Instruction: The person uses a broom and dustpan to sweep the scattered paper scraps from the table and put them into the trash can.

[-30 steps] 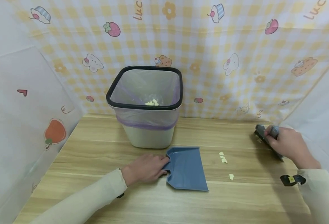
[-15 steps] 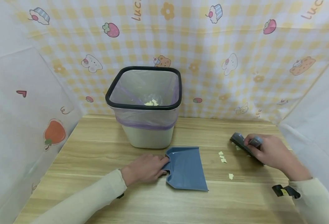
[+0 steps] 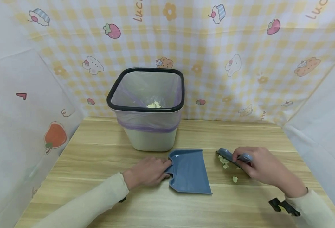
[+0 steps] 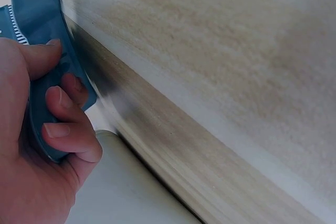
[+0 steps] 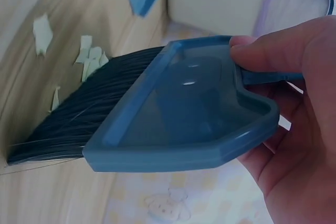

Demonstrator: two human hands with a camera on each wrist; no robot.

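Observation:
My left hand (image 3: 148, 171) grips the short handle of a blue dustpan (image 3: 189, 172), which lies flat on the table with its wide edge toward the right. In the left wrist view the fingers (image 4: 68, 135) curl round that handle. My right hand (image 3: 265, 169) holds a blue hand brush (image 3: 227, 154) by its handle, to the right of the pan. Dark bristles (image 5: 89, 103) touch the table in the right wrist view. Small pale yellow paper scraps (image 3: 223, 161) lie against the bristles on the pan's side, and one separate scrap (image 3: 235, 179) sits nearer me.
A light bin (image 3: 153, 139) with a black rim and a clear liner stands behind the dustpan, more paper scraps (image 3: 154, 104) inside it. Patterned cloth (image 3: 213, 85) hangs along the back of the wooden table (image 3: 99, 136), with white cloth at both sides.
My right hand has swept the brush leftward and nearer me from the table's right side, bunching scraps before the bristles. The left hand and dustpan have stayed in place.

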